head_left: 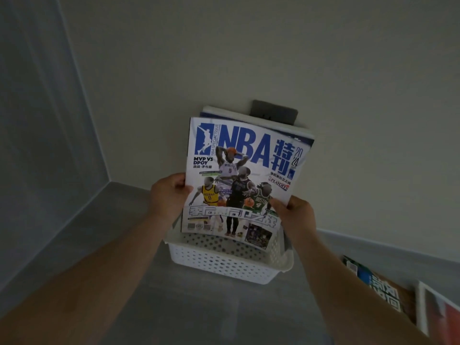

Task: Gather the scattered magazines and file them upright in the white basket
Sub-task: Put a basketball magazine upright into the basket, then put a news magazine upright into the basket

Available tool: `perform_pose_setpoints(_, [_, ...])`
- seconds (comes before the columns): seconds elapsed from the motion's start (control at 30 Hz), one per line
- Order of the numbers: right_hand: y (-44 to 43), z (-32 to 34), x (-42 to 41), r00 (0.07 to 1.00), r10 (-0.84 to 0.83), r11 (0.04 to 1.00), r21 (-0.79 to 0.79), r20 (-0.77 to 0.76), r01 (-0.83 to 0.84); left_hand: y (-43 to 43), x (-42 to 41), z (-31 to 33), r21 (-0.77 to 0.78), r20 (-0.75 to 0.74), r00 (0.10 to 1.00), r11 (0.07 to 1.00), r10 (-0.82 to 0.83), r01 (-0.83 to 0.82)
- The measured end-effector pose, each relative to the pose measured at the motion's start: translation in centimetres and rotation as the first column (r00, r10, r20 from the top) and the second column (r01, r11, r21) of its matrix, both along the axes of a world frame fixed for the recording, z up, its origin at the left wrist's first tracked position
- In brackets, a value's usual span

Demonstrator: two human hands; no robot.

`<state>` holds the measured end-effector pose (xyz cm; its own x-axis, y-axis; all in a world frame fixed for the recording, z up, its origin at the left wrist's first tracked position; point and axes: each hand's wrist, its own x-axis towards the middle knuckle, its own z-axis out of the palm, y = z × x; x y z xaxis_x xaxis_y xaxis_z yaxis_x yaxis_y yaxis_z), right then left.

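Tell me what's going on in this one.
A person holds an NBA magazine upright with both hands: the left hand grips its left edge and the right hand pinches its lower right edge. Its bottom edge sits at the opening of the white basket, which stands against the wall. At least one other magazine stands behind it. Two more magazines, a green-blue one and a red one, lie to the right.
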<state>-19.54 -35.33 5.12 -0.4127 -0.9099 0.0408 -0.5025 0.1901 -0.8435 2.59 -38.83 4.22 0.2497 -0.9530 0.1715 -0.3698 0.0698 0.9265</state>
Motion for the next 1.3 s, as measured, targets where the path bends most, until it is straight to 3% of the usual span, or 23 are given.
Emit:
perform_pose_setpoints(0.23, [-0.4, -0.7, -0.2, 0.999, -0.033, 0.999, -0.041, -0.009, 0.033, -0.7, -0.6, -1.7, -0.075, 0.091, 0.993, 0.995, 0.072, -0.065])
perform_pose_setpoints(0.33, [-0.6, -0.9, -0.1, 0.998, -0.059, 0.995, -0.082, -0.028, 0.056, -0.9, -0.9, -2.0, -0.014, 0.091, 0.995, 0.999, 0.036, -0.035])
perform_pose_setpoints(0.47, [-0.4, -1.7, 0.1, 0.994, -0.098, 0.99, -0.105, -0.052, 0.092, -1.0, -1.0, -2.2, 0.122, 0.224, 0.97, 0.99, -0.098, 0.072])
perform_pose_setpoints(0.7, [-0.3, -2.1, -0.4, 0.992, -0.11, 0.993, -0.035, -0.058, 0.108, -0.7, -1.2, -2.1, 0.137, 0.392, 0.916, 0.99, -0.087, 0.036])
perform_pose_setpoints(0.83, [1.8, -2.2, -1.4, 0.991, -0.104, 0.995, 0.001, -0.083, 0.104, 0.7, -1.0, -1.8, 0.097, 0.277, 0.955, 0.992, -0.105, 0.081])
perform_pose_setpoints(1.0, [7.9, -3.2, -4.5, 0.985, -0.097, 0.995, 0.006, -0.144, 0.099, 5.6, -1.3, -1.9, -0.021, 0.313, 0.948, 0.998, -0.052, 0.062])
perform_pose_setpoints(1.1, [12.6, -3.7, -7.4, 0.965, -0.092, 0.994, 0.035, -0.247, 0.104, 10.2, -3.2, -1.8, -0.088, 0.234, 0.972, 0.995, -0.019, 0.041])
perform_pose_setpoints(1.17, [15.8, -4.1, -9.7, 0.939, -0.055, 0.991, 0.097, -0.338, 0.093, 13.6, -5.2, -1.9, -0.088, 0.176, 0.982, 0.992, -0.075, 0.091])
perform_pose_setpoints(1.3, [21.6, -5.4, -14.6, 0.899, -0.039, 0.973, 0.188, -0.435, 0.133, 19.6, -10.1, -3.7, 0.042, 0.209, 0.947, 0.969, -0.245, 0.242])
